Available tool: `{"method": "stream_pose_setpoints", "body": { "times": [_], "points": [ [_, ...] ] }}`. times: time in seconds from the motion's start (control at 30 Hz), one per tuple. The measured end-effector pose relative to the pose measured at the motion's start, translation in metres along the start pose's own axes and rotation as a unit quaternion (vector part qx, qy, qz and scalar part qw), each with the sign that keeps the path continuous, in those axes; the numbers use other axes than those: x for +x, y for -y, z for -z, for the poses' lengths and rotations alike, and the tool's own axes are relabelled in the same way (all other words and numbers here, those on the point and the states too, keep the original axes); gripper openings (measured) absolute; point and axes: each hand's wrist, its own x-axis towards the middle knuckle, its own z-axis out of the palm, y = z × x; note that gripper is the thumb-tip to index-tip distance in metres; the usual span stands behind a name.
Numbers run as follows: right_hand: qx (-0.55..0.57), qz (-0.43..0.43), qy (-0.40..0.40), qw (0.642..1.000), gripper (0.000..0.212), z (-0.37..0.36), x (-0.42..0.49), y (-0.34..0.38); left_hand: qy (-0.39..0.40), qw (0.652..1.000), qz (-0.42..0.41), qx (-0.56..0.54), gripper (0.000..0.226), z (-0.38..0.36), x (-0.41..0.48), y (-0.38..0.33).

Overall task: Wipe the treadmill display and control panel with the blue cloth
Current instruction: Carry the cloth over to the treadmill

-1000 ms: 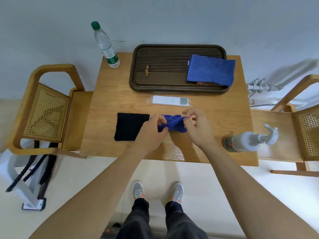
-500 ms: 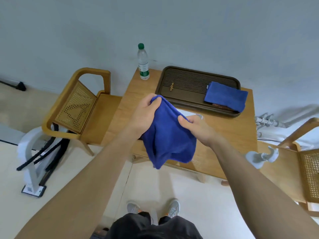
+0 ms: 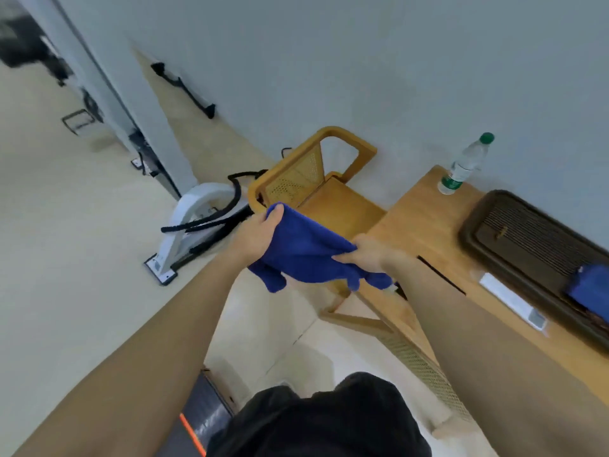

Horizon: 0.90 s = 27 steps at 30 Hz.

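Note:
I hold the blue cloth (image 3: 308, 255) stretched between both hands in front of me, above the floor and the chair. My left hand (image 3: 255, 237) grips its upper left corner. My right hand (image 3: 364, 255) pinches its right edge. The cloth's lower ends hang loose. A dark edge with an orange stripe (image 3: 194, 420) shows at the bottom, by my legs; the treadmill display and control panel are not in view.
A wooden cane chair (image 3: 316, 179) stands behind the cloth. The wooden table (image 3: 425, 222) on the right carries a water bottle (image 3: 466, 164), a dark tray (image 3: 534, 245), a second blue cloth (image 3: 591, 290) and a white remote (image 3: 512, 300). A white exercise frame (image 3: 184, 225) stands on the floor at left.
The view has swung left and away from the table. Both hands still hold the cloth, which is now pulled out wider between them instead of hanging down.

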Motion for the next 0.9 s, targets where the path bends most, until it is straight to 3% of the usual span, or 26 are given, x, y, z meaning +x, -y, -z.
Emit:
{"method": "stream_pose_setpoints", "body": {
  "times": [0.07,0.17,0.4,0.5,0.6,0.73,0.9],
  "points": [
    [-0.016,0.047,0.019,0.999,0.036,-0.007,0.032,0.058,-0.039,0.998,0.043,0.014,0.050,0.048,0.007,0.040],
    [-0.043,0.114,0.060,0.991,0.039,-0.030,0.078,0.144,-0.055,0.994,0.094,-0.008,0.037,0.112,0.010,0.092],
    [-0.080,0.212,0.166,0.960,0.025,-0.113,0.180,0.334,-0.146,0.947,0.208,-0.197,0.021,0.245,-0.011,0.184],
    [-0.135,0.264,0.199,0.934,0.025,-0.152,0.217,0.410,-0.142,0.938,0.229,-0.218,0.036,0.295,-0.022,0.223],
    [-0.183,0.328,0.246,0.893,0.020,-0.194,0.245,0.482,-0.192,0.917,0.264,-0.228,0.045,0.334,-0.035,0.254],
    [-0.269,0.375,0.353,0.814,0.014,-0.261,0.254,0.574,-0.330,0.858,0.296,-0.261,0.026,0.367,-0.064,0.287],
    [-0.337,0.401,0.448,0.724,0.007,-0.362,0.217,0.652,-0.508,0.722,0.345,-0.319,0.034,0.378,-0.117,0.323]
  ]
}}
